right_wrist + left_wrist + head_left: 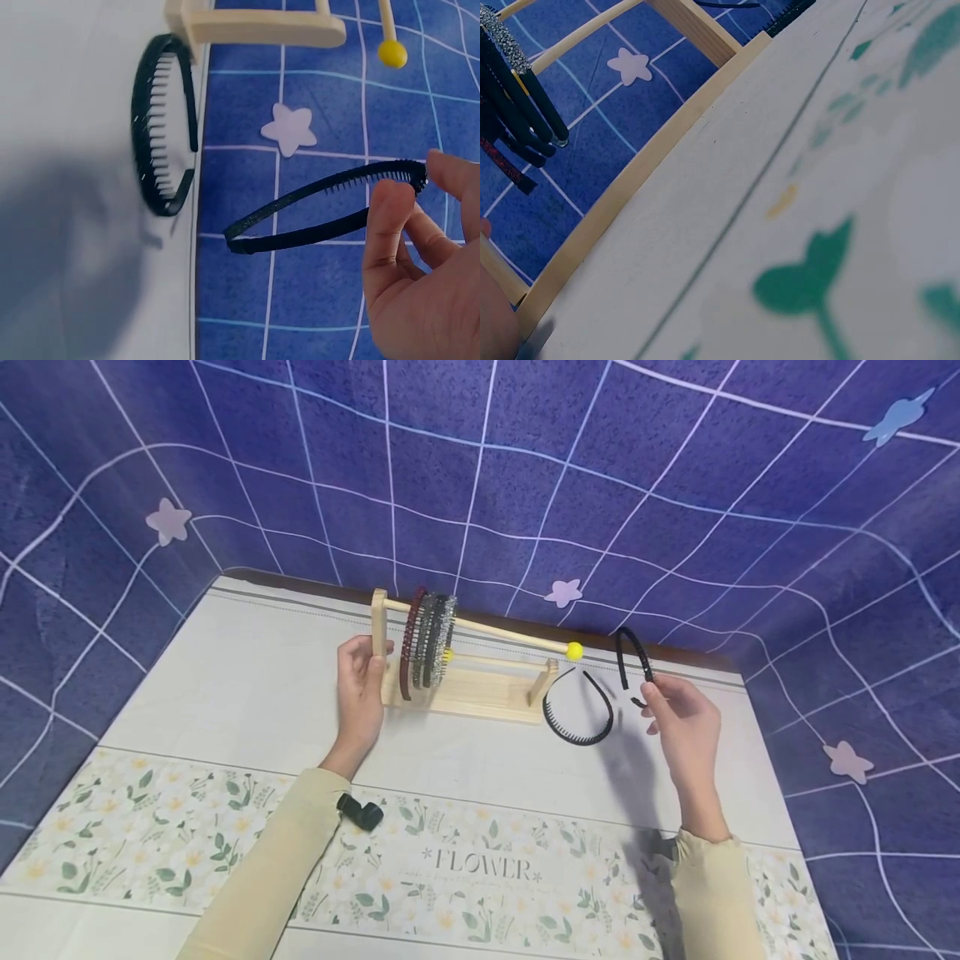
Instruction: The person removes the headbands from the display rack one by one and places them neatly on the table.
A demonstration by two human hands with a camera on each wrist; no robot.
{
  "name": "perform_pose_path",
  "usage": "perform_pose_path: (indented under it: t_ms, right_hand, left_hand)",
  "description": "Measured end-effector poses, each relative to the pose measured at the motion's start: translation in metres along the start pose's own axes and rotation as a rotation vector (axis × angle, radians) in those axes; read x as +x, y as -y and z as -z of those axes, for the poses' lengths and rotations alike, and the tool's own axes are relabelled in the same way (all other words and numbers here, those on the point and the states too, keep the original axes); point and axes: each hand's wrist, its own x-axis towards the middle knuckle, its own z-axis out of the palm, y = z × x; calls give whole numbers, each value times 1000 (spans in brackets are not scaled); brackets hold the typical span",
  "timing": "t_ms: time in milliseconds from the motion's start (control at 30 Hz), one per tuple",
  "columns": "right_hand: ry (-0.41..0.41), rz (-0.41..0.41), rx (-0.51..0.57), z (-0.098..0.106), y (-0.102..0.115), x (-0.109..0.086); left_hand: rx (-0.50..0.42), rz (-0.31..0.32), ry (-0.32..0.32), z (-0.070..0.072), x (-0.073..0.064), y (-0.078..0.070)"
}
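A wooden headband rack [465, 695] stands at the back of the table, with several headbands [429, 643] in dark red, black and glittery silver hung on its upper rod near the left end. My left hand [362, 681] grips the rack's left upright post [379, 618]. In the right wrist view, my right hand [427, 277] pinches a black toothed headband [300, 244] between thumb and fingers, its open ends pointing away from the hand. That headband is held up to the right of the rod's yellow ball tip [574, 651]. Another black toothed headband [577, 741] lies by the rack's right end.
The white tablecloth [465, 768] carries a flower-print band with the word FLOWER. Behind the table hangs a blue curtain [480, 485] with grid lines and stars. A second, lower rod [498, 661] of the rack ends in a yellow ball near the hung headbands.
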Motion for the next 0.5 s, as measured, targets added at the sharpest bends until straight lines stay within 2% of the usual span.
perform_pose_path:
  t_ms: [500]
  right_hand:
    - [-13,-72,-123,22,-18,-1]
  left_hand:
    - [15,4,7,1,0,1]
